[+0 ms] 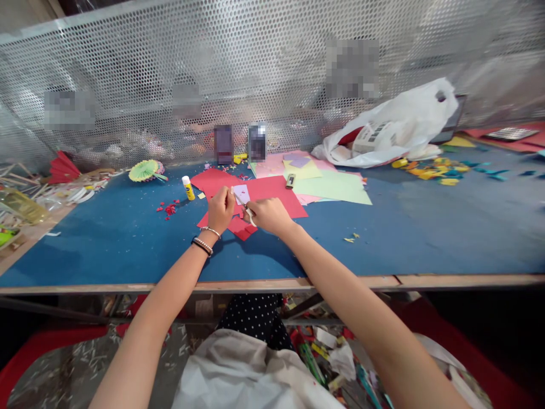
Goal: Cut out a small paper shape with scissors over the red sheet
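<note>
My right hand [270, 215] is closed around a pair of scissors [250, 216] with pale handles, its blades directed toward my left hand [221, 208]. The left fingers are pinched together close to the blade tips; whatever they hold is too small to make out. Just behind the blades, between the hands, is a small lilac paper piece [242, 193]. Under and around both hands lie sheets of red paper [275, 193], with cut red pieces [242, 227] nearer to me. A yellow glue stick [188, 188] stands upright left of the red paper.
Pale green paper [344, 186] and pink sheets lie behind at right, with a small sharpener-like object [290, 181] on the red sheet's edge. A white plastic bag [392, 130] rests against the perforated metal screen [255, 68]. A paper rosette [143, 170] and red scraps [169, 209] lie left.
</note>
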The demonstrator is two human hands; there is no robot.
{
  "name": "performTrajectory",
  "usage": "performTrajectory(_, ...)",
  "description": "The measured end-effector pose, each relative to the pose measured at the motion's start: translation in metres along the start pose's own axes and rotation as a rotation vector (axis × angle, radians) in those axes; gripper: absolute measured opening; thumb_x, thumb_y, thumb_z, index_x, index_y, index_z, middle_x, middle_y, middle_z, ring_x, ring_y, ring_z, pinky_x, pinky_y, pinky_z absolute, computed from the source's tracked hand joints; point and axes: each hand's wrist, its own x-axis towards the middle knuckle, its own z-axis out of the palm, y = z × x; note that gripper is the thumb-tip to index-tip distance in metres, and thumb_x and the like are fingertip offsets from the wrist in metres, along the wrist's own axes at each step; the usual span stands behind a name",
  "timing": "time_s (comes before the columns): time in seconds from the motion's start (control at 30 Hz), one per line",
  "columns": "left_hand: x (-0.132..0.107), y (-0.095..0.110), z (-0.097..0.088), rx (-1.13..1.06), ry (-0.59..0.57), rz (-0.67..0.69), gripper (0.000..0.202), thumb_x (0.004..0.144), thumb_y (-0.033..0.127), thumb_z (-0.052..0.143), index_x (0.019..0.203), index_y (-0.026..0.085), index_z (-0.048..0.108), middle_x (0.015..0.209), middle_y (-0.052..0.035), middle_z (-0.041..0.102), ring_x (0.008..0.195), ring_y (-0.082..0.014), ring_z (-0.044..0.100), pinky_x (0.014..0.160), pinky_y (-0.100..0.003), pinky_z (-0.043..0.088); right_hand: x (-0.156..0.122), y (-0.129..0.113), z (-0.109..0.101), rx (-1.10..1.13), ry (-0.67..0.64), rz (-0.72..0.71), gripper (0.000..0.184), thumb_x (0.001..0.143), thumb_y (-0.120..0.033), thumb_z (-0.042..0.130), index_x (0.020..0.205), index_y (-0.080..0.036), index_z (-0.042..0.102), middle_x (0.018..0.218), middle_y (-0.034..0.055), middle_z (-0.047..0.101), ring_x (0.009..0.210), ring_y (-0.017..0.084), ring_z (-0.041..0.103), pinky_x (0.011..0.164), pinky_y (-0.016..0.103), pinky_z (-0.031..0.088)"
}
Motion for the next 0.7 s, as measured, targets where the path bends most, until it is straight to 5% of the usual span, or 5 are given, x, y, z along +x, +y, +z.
performTrajectory(0.7, 0.000, -0.002, 0.001, 0.050, 0.050, 0.056, 0.037, 0.096, 0.038, 0.031, 0.064, 0.021, 0.031, 0.053, 0.0042, 0.036, 0.048, -0.0102, 0.035, 0.052, -0.027, 0.025, 0.001, -0.007, -0.001, 0.013, -0.040, 0.021, 0.030, 0.087, -0.029, 0.044, 0.086, -0.012, 0.069, 0.075, 0.0116, 0.070, 0.064, 0.019, 0.061, 0.054, 0.028, 0.024)
